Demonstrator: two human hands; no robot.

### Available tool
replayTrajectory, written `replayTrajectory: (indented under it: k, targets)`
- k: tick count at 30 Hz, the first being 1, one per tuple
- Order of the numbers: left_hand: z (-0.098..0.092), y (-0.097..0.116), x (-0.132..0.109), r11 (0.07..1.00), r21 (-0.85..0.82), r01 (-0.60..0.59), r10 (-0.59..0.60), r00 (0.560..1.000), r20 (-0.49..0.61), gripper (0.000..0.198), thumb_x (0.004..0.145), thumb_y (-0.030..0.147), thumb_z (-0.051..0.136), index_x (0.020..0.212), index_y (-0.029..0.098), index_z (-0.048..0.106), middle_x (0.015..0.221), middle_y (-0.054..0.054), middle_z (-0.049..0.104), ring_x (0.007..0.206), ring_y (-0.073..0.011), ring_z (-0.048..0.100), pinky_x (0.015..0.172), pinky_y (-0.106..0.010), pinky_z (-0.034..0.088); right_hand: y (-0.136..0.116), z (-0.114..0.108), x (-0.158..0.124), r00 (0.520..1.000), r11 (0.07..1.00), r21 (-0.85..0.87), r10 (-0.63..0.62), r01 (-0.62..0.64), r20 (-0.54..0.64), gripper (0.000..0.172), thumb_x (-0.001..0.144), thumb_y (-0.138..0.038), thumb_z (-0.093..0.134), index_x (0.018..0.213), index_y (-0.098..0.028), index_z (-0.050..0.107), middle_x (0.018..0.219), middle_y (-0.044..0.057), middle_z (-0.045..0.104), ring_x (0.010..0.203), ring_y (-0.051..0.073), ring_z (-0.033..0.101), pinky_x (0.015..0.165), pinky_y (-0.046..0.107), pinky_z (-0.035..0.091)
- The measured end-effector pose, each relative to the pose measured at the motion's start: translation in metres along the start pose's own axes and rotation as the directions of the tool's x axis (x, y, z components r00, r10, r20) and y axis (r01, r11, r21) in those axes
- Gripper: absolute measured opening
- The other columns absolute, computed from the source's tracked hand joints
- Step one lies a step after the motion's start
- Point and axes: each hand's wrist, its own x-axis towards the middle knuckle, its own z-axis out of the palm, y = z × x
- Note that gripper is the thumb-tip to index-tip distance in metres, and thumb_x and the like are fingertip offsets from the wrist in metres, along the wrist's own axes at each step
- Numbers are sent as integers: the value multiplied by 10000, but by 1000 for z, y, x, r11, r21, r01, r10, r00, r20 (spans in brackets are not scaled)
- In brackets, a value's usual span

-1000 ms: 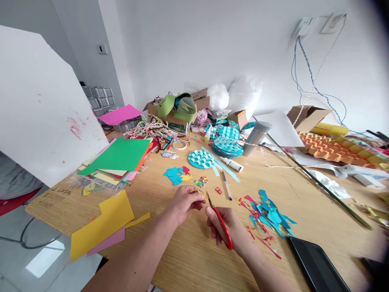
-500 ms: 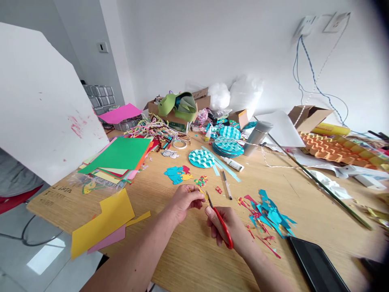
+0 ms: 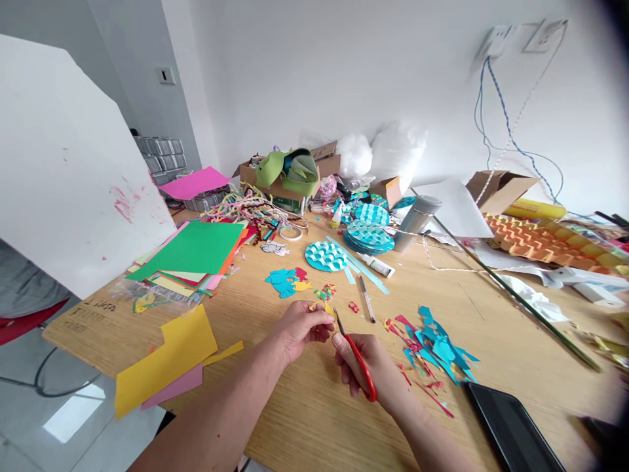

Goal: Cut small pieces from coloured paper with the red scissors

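Note:
My left hand pinches a small yellow paper piece just above the wooden table. My right hand grips red-handled scissors, whose blades point up and left toward the yellow piece. The blade tips sit right beside my left fingertips. A blue paper fish cut-out lies just beyond my hands. Tiny coloured paper bits lie near it.
Blue and red paper scraps lie right of my hands, a dark tablet at the near right. A pen, glue tube, teal paper discs, a coloured paper stack and yellow sheets surround them. Boxes stand at the back.
The scissors and my left hand have shifted very slightly; the yellow piece has turned a little between my fingers. Nothing else has moved.

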Motion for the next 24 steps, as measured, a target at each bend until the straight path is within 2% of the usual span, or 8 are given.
replayTrajectory:
  k: [7, 14, 24]
  targets:
    - [1, -1, 1, 1000, 10, -20, 21, 999, -25, 234, 517, 233, 716, 582, 159, 503, 561, 11, 602, 492, -76, 499, 538, -225, 385, 1, 0, 0, 1000, 1000, -20, -8, 8, 14, 602, 768, -748, 470, 632, -163, 506, 455, -18, 563, 327, 88, 517, 326, 164, 300]
    - [0, 0, 0, 997, 61, -44, 44, 999, -4, 191, 540, 237, 689, 573, 147, 524, 557, 7, 596, 489, -74, 491, 542, -226, 386, 2, 1, 1, 1000, 1000, -21, -2, 2, 16, 605, 772, -743, 470, 613, -160, 504, 449, -18, 563, 320, 79, 506, 317, 157, 284]
    - [-1, -1, -1, 999, 24, -25, 24, 999, 42, 213, 553, 242, 712, 584, 152, 522, 561, 5, 599, 489, -82, 500, 527, -228, 379, -2, 0, -2, 1000, 1000, -15, 10, -10, 11, 618, 751, -760, 478, 613, -158, 506, 439, -20, 560, 311, 73, 492, 314, 155, 279]
